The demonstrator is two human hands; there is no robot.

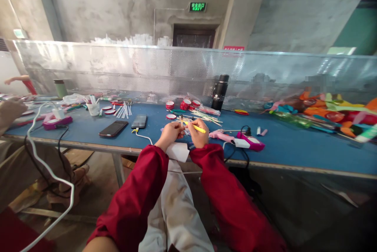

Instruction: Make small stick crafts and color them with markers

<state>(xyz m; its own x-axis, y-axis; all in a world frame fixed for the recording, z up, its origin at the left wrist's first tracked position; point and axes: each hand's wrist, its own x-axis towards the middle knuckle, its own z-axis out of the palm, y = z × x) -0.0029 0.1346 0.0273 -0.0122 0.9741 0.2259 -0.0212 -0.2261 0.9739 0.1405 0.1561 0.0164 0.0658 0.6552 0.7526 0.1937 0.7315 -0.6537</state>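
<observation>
Both my arms, in red sleeves, reach out over the near edge of the blue table (294,146). My left hand (169,134) is closed in a pinch on a small thin stick that stands upright. My right hand (198,133) is closed round a yellow stick (199,128) that points right and slightly down. The two hands almost touch. Just beyond them lie loose thin sticks (203,116) and red-and-white round caps (185,104). A pink glue gun (220,135) lies to the right of my right hand.
A black phone (113,128) and a second phone (139,121) on a white cable lie left of my hands. A black flask (219,92) stands at the back. Colourful plastic pieces (332,114) pile at the right. Another person's arm (10,112) is at the far left.
</observation>
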